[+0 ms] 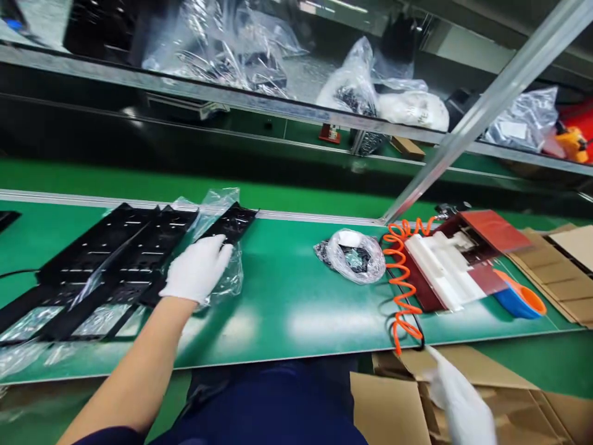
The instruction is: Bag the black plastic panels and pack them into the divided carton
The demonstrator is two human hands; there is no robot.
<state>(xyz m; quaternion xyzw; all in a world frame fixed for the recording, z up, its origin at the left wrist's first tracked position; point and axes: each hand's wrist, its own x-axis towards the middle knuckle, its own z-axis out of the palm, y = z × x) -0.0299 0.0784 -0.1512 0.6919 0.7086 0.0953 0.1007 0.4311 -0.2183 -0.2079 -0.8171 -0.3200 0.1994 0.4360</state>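
My left hand, in a white glove, lies over a long black panel with its fingers curled at the panel's edge. Clear plastic film shows beneath and beside this hand. Just left of it, more black panels with slots lie side by side, partly under clear film. At the lower right, a smeared white shape that seems to be my right hand in a glove is near the bench's front edge, above cardboard. Its fingers cannot be made out, nor anything in them.
A clear bag of small dark parts lies mid-bench. Right of it are a coiled orange hose, a red-and-white fixture and a blue-orange roll. Open cardboard boxes stand below the edge. A metal post slants up to a shelf of bags.
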